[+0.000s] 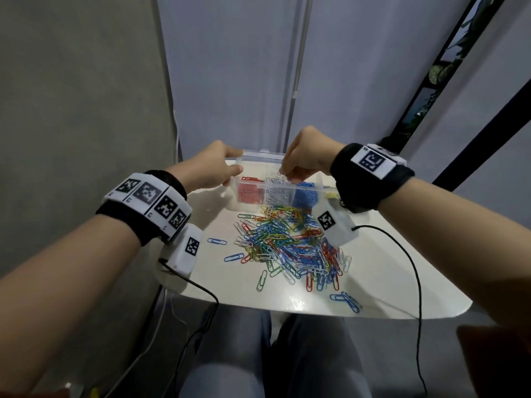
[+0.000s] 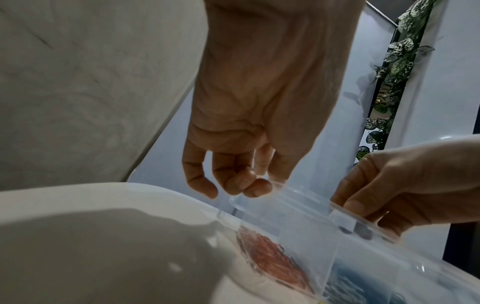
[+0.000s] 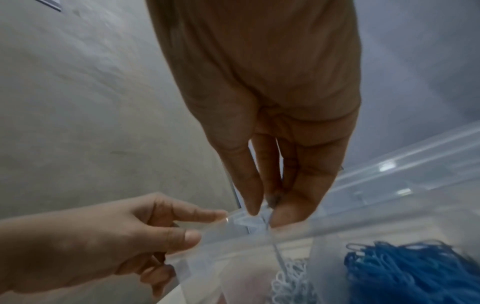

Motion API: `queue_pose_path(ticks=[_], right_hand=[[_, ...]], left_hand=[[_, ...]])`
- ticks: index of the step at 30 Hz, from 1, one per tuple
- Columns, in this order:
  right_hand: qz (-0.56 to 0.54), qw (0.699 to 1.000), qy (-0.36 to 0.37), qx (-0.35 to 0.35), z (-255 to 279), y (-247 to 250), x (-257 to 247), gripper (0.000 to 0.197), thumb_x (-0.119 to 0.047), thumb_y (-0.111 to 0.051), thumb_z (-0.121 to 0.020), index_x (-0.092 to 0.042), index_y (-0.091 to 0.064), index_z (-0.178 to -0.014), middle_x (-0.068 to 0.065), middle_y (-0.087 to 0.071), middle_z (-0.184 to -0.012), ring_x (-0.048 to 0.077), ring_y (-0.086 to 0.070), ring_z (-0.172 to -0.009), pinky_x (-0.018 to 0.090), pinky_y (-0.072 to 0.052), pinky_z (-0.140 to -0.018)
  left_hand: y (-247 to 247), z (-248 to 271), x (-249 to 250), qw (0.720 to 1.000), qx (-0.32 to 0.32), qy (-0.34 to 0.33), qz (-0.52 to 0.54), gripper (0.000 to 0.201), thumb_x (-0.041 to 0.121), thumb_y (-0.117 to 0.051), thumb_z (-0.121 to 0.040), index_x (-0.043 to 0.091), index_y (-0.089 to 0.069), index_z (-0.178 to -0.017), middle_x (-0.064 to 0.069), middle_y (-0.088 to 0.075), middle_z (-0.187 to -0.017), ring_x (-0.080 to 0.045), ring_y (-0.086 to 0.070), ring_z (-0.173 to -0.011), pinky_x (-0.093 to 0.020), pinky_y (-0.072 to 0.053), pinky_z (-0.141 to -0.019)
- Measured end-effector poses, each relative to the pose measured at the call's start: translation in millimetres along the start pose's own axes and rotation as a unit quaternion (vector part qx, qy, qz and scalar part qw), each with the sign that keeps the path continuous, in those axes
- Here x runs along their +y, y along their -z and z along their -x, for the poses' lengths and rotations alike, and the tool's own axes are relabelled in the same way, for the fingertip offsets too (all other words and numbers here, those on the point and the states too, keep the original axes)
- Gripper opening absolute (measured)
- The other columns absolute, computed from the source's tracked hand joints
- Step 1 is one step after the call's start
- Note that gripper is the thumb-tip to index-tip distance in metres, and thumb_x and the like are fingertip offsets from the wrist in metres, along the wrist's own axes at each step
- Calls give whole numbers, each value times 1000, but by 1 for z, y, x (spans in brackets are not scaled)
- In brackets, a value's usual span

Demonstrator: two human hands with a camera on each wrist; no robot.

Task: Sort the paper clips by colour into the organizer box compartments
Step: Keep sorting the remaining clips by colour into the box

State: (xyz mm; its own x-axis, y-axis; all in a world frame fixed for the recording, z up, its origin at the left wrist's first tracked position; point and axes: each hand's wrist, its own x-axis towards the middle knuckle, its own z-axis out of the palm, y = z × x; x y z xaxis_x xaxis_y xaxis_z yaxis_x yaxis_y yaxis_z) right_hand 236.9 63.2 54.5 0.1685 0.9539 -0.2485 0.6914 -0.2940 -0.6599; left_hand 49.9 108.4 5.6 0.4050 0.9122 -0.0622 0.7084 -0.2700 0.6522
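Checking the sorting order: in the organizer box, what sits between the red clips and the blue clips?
In the head view, the compartment of white clips lies between the red clips and the blue clips.

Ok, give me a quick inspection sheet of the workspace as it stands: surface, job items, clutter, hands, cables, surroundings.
Surface: white table, glossy.
Job's things: clear organizer box at the far edge, lid up; red, white and blue clips in separate compartments; mixed loose pile in front.
Clutter: nothing seen.
Hands: left hand holds the box's left end; right hand pinches a white clip over the white compartment.
Cables: black wrist-camera leads trail off the table.
Surroundings: grey wall, leafy plant.
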Motion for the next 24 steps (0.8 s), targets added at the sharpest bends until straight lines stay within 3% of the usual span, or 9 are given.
queue_pose_path(ticks=[2, 5, 8, 10, 14, 17, 20, 22, 24], right_hand=[[-5, 1000, 17, 10, 6, 4, 0, 25, 4, -76, -76, 16, -66, -95, 28, -69, -84, 30, -65, -63, 44, -61, -69], [-21, 997, 66, 36, 26, 21, 11, 10, 4, -74, -78, 6, -69, -87, 14, -68, -71, 21, -65, -61, 30, -60, -57], [-6, 994, 111, 18, 55, 37, 31, 8, 4, -73, -79, 3, -72, -86, 14, -67, -68, 13, -62, -54, 28, -59, -56], [30, 993, 118, 6, 72, 42, 50, 6, 3, -73, -79, 1, -73, -84, 11, -68, -66, 9, -60, -49, 27, -57, -54], [131, 984, 119, -18, 88, 37, 91, 10, 2, -72, -79, -7, -75, -79, -7, -66, -58, 3, -57, -45, 22, -54, -51], [204, 971, 116, -52, 88, 27, 111, 13, 0, -69, -82, -9, -74, -89, -3, -67, -72, 3, -58, -50, 16, -49, -52], [291, 941, 159, -64, 84, 15, 122, 15, -2, -63, -82, 0, -70, -95, 12, -67, -89, 21, -60, -71, 29, -48, -67], [313, 931, 176, -58, 83, 12, 127, 18, -1, -59, -80, -2, -71, -94, 14, -66, -88, 24, -58, -73, 34, -47, -69], [311, 933, 171, -63, 85, 15, 129, 18, 0, -62, -77, -7, -74, -88, 9, -67, -84, 17, -59, -68, 28, -46, -66]], left_hand=[[0, 0, 0, 1000, 1, -1, 3, 49, 21, -54, -98, 17, -42, -146, -3, -56, -60, -4, -43, -43, -17, -34, -49], [-1, 0, -1, 1000, 4, -4, 7, 48, 20, -53, -98, 17, -43, -145, -5, -55, -59, -3, -41, -39, -16, -33, -47], [-2, -4, -4, 1000, 3, 2, 26, 48, 16, -52, -97, 17, -44, -144, -8, -54, -59, -7, -41, -37, -17, -33, -41], [-3, -8, -6, 999, 0, 16, 48, 47, 15, -53, -96, 19, -46, -143, -10, -53, -60, -16, -40, -45, -21, -34, -46], [-4, -12, -9, 996, -5, 38, 84, 47, 13, -55, -95, 22, -48, -141, -9, -54, -61, -18, -42, -54, -27, -40, -57], [-3, -11, -7, 996, 1, 40, 78, 48, 12, -55, -95, 21, -48, -141, -9, -55, -63, -19, -44, -56, -28, -41, -58], [-4, -9, -5, 996, 7, 42, 74, 48, 12, -54, -95, 20, -47, -142, -10, -54, -64, -20, -43, -57, -28, -40, -57], [-4, -9, -5, 997, 7, 43, 69, 48, 13, -54, -95, 21, -48, -142, -10, -54, -64, -20, -43, -56, -27, -40, -56], [-5, -9, -5, 997, 7, 45, 69, 48, 13, -55, -95, 21, -48, -142, -10, -54, -64, -19, -43, -56, -27, -40, -56]])
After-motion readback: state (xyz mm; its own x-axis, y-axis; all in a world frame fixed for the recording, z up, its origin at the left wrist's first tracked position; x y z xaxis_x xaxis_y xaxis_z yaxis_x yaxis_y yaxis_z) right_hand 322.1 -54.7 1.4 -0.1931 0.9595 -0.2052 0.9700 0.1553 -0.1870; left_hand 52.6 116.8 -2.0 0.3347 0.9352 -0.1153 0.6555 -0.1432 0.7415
